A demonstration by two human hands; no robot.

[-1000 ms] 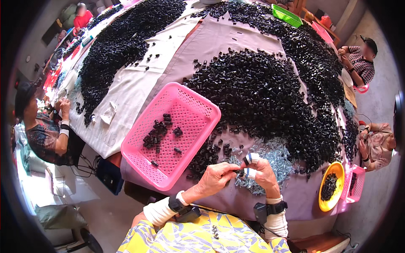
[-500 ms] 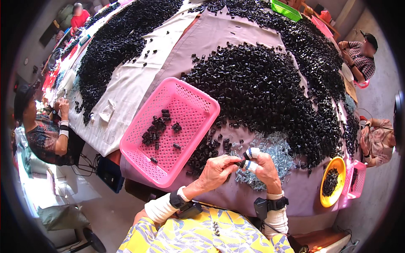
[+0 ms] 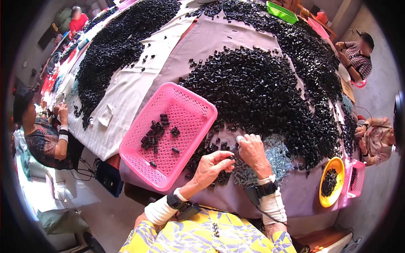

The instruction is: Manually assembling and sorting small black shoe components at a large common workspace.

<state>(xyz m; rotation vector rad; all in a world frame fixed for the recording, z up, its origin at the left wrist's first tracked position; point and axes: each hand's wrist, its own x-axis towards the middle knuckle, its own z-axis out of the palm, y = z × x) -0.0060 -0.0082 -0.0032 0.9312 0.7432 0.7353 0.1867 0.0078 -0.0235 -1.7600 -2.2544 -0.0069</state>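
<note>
My left hand (image 3: 211, 168) is closed in a pinch on a small black plastic part (image 3: 231, 157), above the table just right of the pink basket (image 3: 168, 181). A little farther forward, my right hand (image 3: 253, 155) reaches down, fingers curled, where loose black parts meet a heap of small clear pieces (image 3: 278, 157). White wrapping shows on its fingers, and whatever the tips hold is hidden. Beyond it spreads a large pile of black parts (image 3: 244, 84). Several similar dark pieces (image 3: 155, 133) lie inside the basket.
A yellow bowl (image 3: 338, 163) of dark parts and a small pink basket (image 3: 359, 179) stand at the right edge. A green basket (image 3: 282, 12) sits at the far side. Co-workers sit around the table, one at the left (image 3: 44, 135), others at the right (image 3: 358, 59).
My right hand has parted from my left and moved forward to the edge of the piles. The left still pinches a black part, its fingers slightly more spread.
</note>
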